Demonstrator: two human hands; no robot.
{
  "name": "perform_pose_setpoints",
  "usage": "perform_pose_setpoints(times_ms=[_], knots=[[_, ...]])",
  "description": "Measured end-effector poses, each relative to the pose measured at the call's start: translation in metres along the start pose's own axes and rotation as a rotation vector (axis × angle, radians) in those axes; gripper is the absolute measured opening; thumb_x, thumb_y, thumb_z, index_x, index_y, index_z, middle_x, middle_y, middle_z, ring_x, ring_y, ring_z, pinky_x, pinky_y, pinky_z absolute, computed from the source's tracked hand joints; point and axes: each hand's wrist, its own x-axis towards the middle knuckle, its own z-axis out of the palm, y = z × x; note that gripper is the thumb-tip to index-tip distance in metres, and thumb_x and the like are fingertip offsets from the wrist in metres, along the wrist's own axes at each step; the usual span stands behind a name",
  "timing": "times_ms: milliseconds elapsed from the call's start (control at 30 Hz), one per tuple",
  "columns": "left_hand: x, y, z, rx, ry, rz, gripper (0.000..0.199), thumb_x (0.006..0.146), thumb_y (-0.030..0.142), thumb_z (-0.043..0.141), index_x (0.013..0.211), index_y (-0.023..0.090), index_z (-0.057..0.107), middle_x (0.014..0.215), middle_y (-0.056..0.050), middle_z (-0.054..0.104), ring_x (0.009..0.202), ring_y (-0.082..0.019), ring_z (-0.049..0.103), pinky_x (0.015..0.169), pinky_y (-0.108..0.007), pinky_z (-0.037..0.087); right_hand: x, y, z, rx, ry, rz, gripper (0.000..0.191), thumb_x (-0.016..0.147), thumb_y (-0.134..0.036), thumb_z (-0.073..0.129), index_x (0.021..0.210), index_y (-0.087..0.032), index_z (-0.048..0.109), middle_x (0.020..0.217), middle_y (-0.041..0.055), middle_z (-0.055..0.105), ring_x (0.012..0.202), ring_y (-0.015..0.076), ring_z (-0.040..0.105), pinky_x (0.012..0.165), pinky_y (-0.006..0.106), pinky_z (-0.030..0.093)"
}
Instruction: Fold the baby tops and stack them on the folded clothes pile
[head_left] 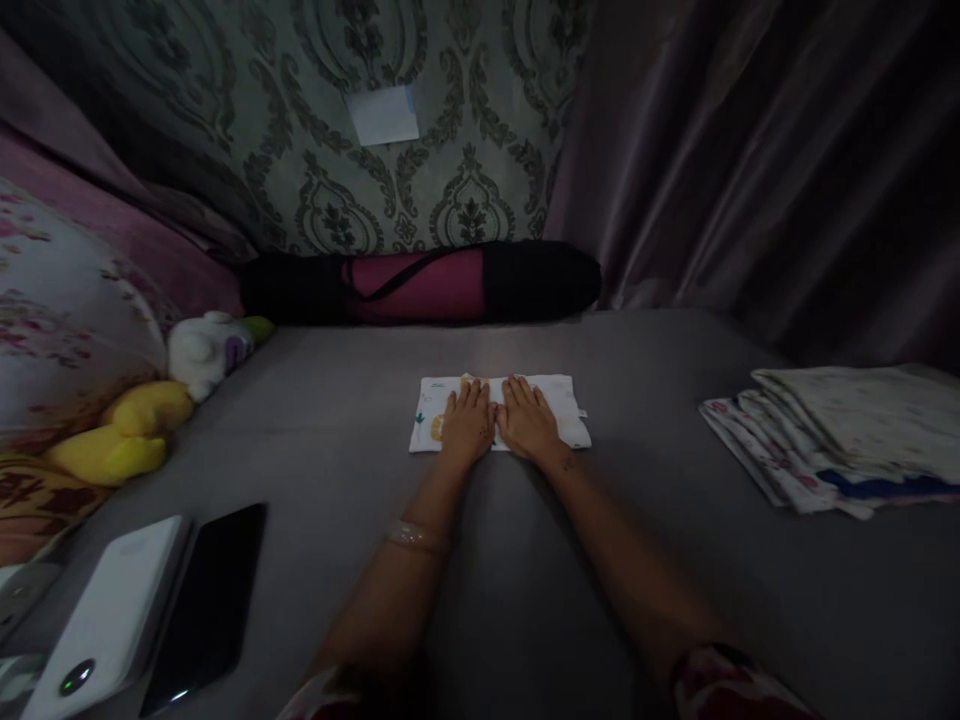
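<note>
A folded white cloth (555, 400) with small printed figures lies flat on the grey surface (337, 400), near the middle of the view. Both hands rest palm down on it, side by side, with the thumbs close together. My left hand (469, 425) covers the part left of centre, next to a yellow print, its fingers stretched out and pointing away from me. My right hand (526, 420) lies flat right of centre, fingers also extended. Neither hand grips the cloth. A small tag sticks out at the cloth's right edge.
Folded cloths (862, 430) are stacked at the right. A white power bank (112, 610) and a black phone (210, 600) lie front left. Plush toys (202, 350) sit at the left edge. A black and pink long bag (420, 285) lies along the patterned wall.
</note>
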Motion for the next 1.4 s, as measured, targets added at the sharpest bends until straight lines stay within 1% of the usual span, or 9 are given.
perform_pose_setpoints(times_ms=[100,233,367,533,667,833,1133,1300,1400], knots=[[-0.001,-0.001,0.002,0.036,-0.018,0.001,0.052,0.100,0.034,0.025,0.145,0.014,0.038,0.153,-0.011,0.036,0.143,-0.025,0.029,0.117,-0.046,0.023,0.000,0.002,0.005,0.001,0.001,0.002,0.058,0.098,-0.032,0.026,0.148,-0.003,0.033,0.155,0.0123,0.030,0.145,0.0237,0.021,0.118,0.041,0.012],[0.000,0.000,-0.005,0.027,-0.030,-0.001,0.053,0.100,0.035,0.023,0.145,0.013,0.039,0.152,-0.011,0.037,0.143,-0.025,0.030,0.117,-0.046,0.023,0.001,0.002,-0.002,-0.004,-0.011,-0.005,0.058,0.098,-0.033,0.024,0.147,-0.004,0.034,0.155,0.0126,0.030,0.145,0.0239,0.021,0.117,0.041,0.013],[0.000,0.001,-0.013,0.066,0.058,-0.062,0.058,0.100,0.039,0.018,0.146,0.009,0.037,0.153,-0.013,0.035,0.144,-0.027,0.025,0.119,-0.046,0.016,-0.002,0.006,-0.010,-0.040,0.064,0.063,0.059,0.098,-0.034,0.022,0.148,-0.003,0.033,0.155,0.0136,0.030,0.144,0.0245,0.021,0.118,0.044,0.009],[-0.001,-0.001,-0.012,0.063,-0.077,-0.121,0.062,0.099,0.041,0.022,0.147,0.003,0.032,0.154,-0.016,0.031,0.144,-0.029,0.025,0.119,-0.046,0.018,-0.005,0.010,-0.004,-0.065,0.001,0.103,0.060,0.097,-0.032,0.025,0.148,-0.001,0.031,0.155,0.0143,0.028,0.144,0.0242,0.022,0.117,0.042,0.014],[0.000,-0.003,-0.011,0.032,-0.051,-0.108,0.061,0.099,0.042,0.024,0.146,0.005,0.035,0.153,-0.016,0.033,0.144,-0.029,0.026,0.118,-0.046,0.020,-0.004,0.013,-0.005,-0.046,-0.017,0.089,0.060,0.097,-0.033,0.024,0.148,-0.002,0.032,0.155,0.0142,0.028,0.144,0.0246,0.023,0.117,0.043,0.015],[0.001,-0.014,-0.014,0.028,0.089,-0.164,0.060,0.099,0.041,0.023,0.144,0.005,0.038,0.151,-0.019,0.036,0.144,-0.030,0.026,0.117,-0.048,0.021,-0.003,0.028,-0.012,-0.041,0.063,0.122,0.060,0.098,-0.035,0.020,0.146,-0.002,0.034,0.153,0.0162,0.032,0.144,0.0257,0.023,0.117,0.043,0.013],[-0.001,-0.023,-0.016,0.029,-0.034,-0.224,0.062,0.098,0.041,0.025,0.144,0.001,0.037,0.150,-0.019,0.037,0.142,-0.029,0.029,0.117,-0.044,0.022,-0.003,0.042,0.000,-0.053,0.026,0.162,0.061,0.097,-0.034,0.023,0.145,0.000,0.035,0.154,0.0160,0.031,0.143,0.0270,0.024,0.117,0.041,0.015],[-0.003,-0.037,-0.026,0.053,0.109,-0.299,0.063,0.099,0.042,0.018,0.143,0.001,0.038,0.151,-0.020,0.036,0.142,-0.030,0.029,0.116,-0.044,0.022,-0.002,0.052,-0.008,-0.055,0.090,0.281,0.065,0.098,-0.039,0.018,0.146,0.003,0.031,0.154,0.0200,0.028,0.143,0.0297,0.021,0.115,0.044,0.017],[-0.006,-0.050,-0.023,0.052,0.031,-0.293,0.063,0.099,0.042,0.020,0.145,0.001,0.035,0.150,-0.020,0.038,0.141,-0.030,0.032,0.116,-0.044,0.024,-0.001,0.060,-0.006,-0.058,0.046,0.300,0.066,0.098,-0.040,0.018,0.147,0.003,0.029,0.154,0.0205,0.029,0.142,0.0298,0.024,0.115,0.043,0.018]])
